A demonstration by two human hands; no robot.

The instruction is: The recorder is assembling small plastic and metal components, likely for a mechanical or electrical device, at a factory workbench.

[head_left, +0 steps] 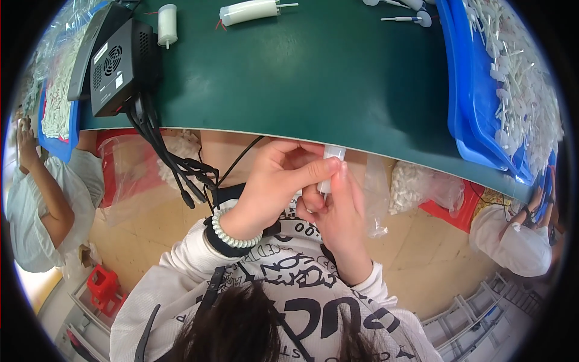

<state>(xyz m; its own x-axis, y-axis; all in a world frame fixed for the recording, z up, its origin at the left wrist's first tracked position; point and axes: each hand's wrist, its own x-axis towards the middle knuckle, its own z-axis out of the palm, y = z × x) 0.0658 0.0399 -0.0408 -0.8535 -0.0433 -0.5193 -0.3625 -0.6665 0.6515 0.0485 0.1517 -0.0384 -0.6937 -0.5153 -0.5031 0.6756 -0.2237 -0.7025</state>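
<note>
Worktop: we looked down on a green table (301, 78) across the upper half of the frame, its pale near edge curving through the middle.
Floor: below it we saw tan flooring (398, 265), with a red stool (104, 286) at the lower left.
White cylinder: we found the small white cylinder (335, 153) just right of the frame's centre, at the table's near edge, slightly tilted and partly hidden by fingers.
Left hand: we saw the left hand (271, 178) come in from the left, its thumb laid across the cylinder and pressed against it; its other fingers were bent, some out of sight behind.
Right hand: we saw the right hand (339, 211) below and to the right, fingertips close together and pinching the cylinder's side; we could not tell how each finger lay.
Wrist: a pale beaded bracelet (238, 238) circled the left one.
Upper left: a black box (120, 69) stood there, with black cables (160, 142) hanging over the edge; beside it lay a capped white tube (167, 25).
Top centre: we noted a second white tube (250, 11), a thin rod at its right end.
Upper right: blue trays (459, 102) held many small white parts (512, 78).
Under the table: a clear bag of white pieces (413, 188) showed right of the hands.
Neighbours: we saw co-workers in white at the far left (51, 193) and far right (512, 241).
</note>
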